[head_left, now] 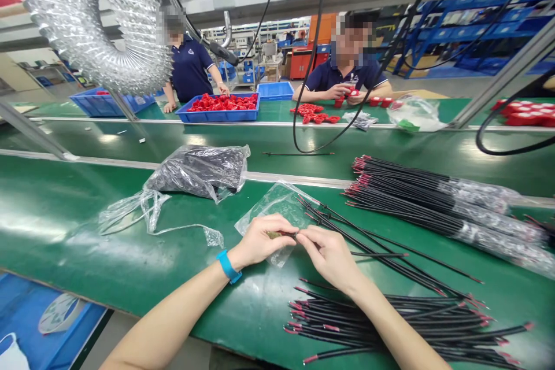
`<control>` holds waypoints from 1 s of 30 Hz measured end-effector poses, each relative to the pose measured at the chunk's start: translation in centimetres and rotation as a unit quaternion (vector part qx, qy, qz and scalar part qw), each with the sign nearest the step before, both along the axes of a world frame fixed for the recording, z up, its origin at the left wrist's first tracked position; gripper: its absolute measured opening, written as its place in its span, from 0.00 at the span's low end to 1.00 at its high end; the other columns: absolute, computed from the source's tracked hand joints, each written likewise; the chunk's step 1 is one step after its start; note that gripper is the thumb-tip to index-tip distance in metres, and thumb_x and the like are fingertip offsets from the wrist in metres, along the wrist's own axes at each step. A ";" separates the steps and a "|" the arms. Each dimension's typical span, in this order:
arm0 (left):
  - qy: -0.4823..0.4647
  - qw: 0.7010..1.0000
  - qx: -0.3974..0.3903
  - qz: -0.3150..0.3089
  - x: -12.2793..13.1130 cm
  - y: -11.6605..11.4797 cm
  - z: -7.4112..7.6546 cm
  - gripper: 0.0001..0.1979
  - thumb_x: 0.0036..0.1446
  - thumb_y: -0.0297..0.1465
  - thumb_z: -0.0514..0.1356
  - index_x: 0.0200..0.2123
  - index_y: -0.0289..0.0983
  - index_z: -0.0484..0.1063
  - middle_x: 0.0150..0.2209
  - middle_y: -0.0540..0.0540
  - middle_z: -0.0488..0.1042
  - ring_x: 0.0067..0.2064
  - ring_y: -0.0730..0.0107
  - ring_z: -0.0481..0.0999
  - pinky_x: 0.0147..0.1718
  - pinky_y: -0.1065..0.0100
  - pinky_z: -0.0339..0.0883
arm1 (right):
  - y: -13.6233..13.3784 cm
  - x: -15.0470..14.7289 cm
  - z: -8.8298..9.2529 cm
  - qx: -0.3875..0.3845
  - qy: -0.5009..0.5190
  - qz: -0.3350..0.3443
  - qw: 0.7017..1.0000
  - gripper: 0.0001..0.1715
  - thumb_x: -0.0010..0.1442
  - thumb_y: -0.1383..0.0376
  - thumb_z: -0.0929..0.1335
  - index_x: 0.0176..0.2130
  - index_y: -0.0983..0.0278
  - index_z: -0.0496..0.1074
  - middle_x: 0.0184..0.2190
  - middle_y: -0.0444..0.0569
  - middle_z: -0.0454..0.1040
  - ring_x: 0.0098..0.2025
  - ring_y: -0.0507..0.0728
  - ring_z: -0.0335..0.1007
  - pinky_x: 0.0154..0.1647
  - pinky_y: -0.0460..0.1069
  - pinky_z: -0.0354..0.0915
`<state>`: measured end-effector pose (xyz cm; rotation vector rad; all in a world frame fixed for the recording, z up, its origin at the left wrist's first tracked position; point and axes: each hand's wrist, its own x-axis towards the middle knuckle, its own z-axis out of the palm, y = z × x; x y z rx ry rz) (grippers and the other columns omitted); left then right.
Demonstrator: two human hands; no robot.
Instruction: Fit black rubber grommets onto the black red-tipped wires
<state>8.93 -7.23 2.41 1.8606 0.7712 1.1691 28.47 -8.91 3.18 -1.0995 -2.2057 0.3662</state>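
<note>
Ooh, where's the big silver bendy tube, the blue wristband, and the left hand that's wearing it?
Silver bendy tube point(119, 66): head view, bottom of its bend.
Blue wristband point(228, 266): head view, middle of the band.
Left hand point(259, 241): head view, middle of the hand.

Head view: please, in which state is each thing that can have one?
Left hand: pinching a small dark piece
Right hand: pinching the same piece
Blue wristband: worn
Near cables: loose in a pile
Far cables: bundled, partly wrapped
Dark-filled bag: plump; opening unclear
Clear bag: flat, partly hidden
Blue bin: uncovered, heaped with red parts
Silver duct: bent into a U
</note>
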 end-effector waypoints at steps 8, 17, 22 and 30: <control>0.160 0.960 0.062 0.221 -4.7 3.8 0.9 0.10 0.62 0.34 0.58 0.42 0.36 0.76 0.40 0.43 0.77 0.42 0.67 0.75 0.45 0.67 0.68 | 1.6 2.6 0.2 0.339 -0.103 -0.119 0.927 0.08 0.66 0.68 0.66 0.44 0.65 0.74 0.31 0.49 0.75 0.31 0.53 0.67 0.34 0.48 0.57; 0.604 0.692 0.038 0.393 -12.4 7.1 -1.6 0.17 0.61 0.23 0.46 0.34 0.32 0.76 0.40 0.35 0.72 0.44 0.54 0.70 0.41 0.61 0.66 | 3.9 4.5 -0.6 0.136 -0.159 -0.160 0.965 0.11 0.66 0.65 0.65 0.37 0.65 0.76 0.36 0.54 0.72 0.37 0.59 0.67 0.38 0.52 0.59; 0.624 0.717 0.023 0.311 -13.1 6.9 -1.2 0.19 0.56 0.18 0.46 0.37 0.32 0.76 0.40 0.35 0.72 0.44 0.56 0.70 0.41 0.62 0.66 | 1.3 4.7 0.8 -0.155 -0.093 0.029 0.983 0.07 0.53 0.61 0.75 0.28 0.60 0.76 0.28 0.42 0.71 0.27 0.51 0.67 0.26 0.46 0.58; 0.638 0.692 0.062 0.332 -12.4 6.5 -1.0 0.18 0.59 0.21 0.44 0.33 0.33 0.75 0.38 0.35 0.70 0.42 0.54 0.71 0.37 0.61 0.67 | -1.0 3.6 1.3 -0.216 -0.170 0.074 0.959 0.13 0.42 0.71 0.78 0.20 0.61 0.73 0.22 0.39 0.69 0.25 0.50 0.63 0.23 0.45 0.51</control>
